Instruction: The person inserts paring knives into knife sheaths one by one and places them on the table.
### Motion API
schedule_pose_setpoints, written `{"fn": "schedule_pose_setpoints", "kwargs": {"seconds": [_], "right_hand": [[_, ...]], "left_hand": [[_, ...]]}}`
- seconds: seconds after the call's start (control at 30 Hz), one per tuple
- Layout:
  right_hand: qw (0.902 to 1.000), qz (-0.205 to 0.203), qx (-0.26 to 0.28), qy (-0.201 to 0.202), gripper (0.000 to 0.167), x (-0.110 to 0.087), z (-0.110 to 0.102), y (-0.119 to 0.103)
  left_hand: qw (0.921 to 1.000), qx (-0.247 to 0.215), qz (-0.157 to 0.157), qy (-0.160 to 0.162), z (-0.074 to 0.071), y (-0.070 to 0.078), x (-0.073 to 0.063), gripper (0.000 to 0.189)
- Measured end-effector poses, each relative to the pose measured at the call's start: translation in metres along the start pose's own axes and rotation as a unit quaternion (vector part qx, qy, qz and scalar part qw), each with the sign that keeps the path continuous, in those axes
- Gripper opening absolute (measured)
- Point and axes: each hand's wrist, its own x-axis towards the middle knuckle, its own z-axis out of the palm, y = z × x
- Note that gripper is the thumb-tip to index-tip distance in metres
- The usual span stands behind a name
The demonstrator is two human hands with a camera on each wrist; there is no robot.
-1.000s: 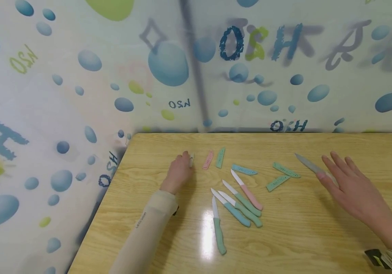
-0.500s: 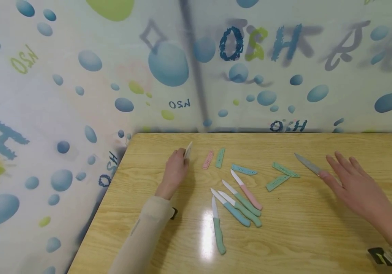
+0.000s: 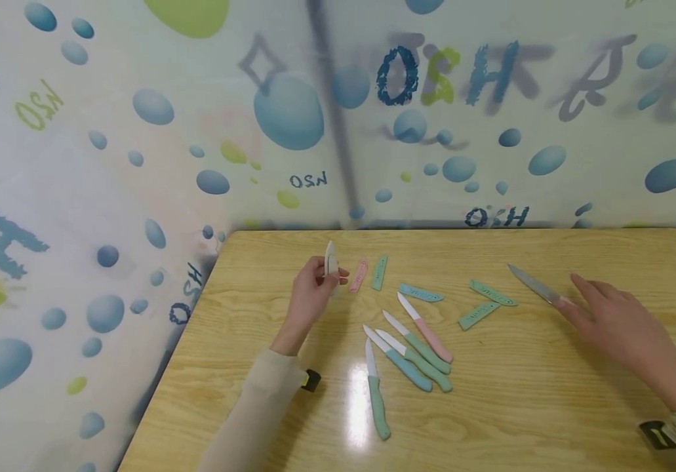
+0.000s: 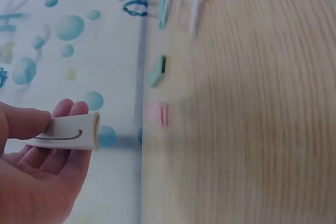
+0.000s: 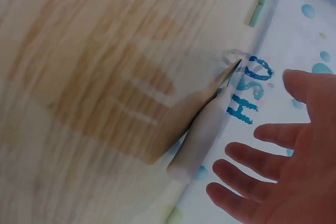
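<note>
Above the far left part of the table (image 3: 249, 275), found one white cover (image 3: 330, 259) pinched between thumb and fingers of the left hand (image 3: 308, 295). Per the left wrist view, presented with slotted side and open end exposed, no handle protruding.

At the right, noted the right hand (image 3: 623, 321) with fingers spread and released, grasping nothing. Per the right wrist view, positioned beside the pale-handled knife (image 3: 531, 283). Unable to confirm or exclude thumb contact from the head view, owing to overlap.

Near the middle of the table, counted five more knives, all bare-bladed: pink knife (image 3: 429, 335), upper green knife (image 3: 423, 349), lower green knife (image 3: 423, 368), blue knife (image 3: 398, 360) and, at the left end of the row, leftmost green knife (image 3: 376, 403).

Toward the far side, counted five loose covers: pink cover (image 3: 358, 275) nearest to the left hand, then single green cover (image 3: 379, 273), blue cover (image 3: 421, 292) and, farther right, two green covers (image 3: 479, 316) meeting at one end. Unable to tell whether overlapping.

Status, as far as visible. Done: six blades bare, six covers separate, one cover in hand. Not done: no cover fitted to any blade, five covers unheld. By colour, judged to pair off evenly, with white cover likely matching pale-handled knife.
</note>
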Motion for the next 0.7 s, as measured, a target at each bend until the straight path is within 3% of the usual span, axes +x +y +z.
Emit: {"fn": "schedule_pose_setpoints", "kwargs": {"seconds": [0.13, 0.23, 0.47, 0.63, 0.7], "right_hand": [[0.9998, 0.008, -0.015, -0.003, 0.073, -0.001, 0.000, 0.003], [0.9996, 0.012, -0.025, -0.003, 0.065, -0.002, 0.001, 0.005], [0.9990, 0.030, -0.021, -0.025, 0.060, -0.002, 0.002, 0.008], [0.9987, 0.037, -0.006, -0.035, 0.054, 0.001, 0.002, 0.010], [0.9983, 0.041, 0.001, -0.041, 0.051, 0.001, 0.001, 0.011]], "left_hand": [[0.9968, -0.078, -0.012, -0.009, 0.004, 0.004, -0.003, 0.026], [0.9871, -0.153, -0.044, -0.018, 0.007, 0.005, -0.004, 0.027], [0.9442, -0.311, -0.107, -0.027, 0.012, 0.004, -0.008, 0.032], [0.9134, -0.383, -0.138, -0.010, 0.017, 0.000, -0.009, 0.037], [0.9044, -0.401, -0.147, 0.003, 0.019, 0.000, -0.010, 0.037]]}}
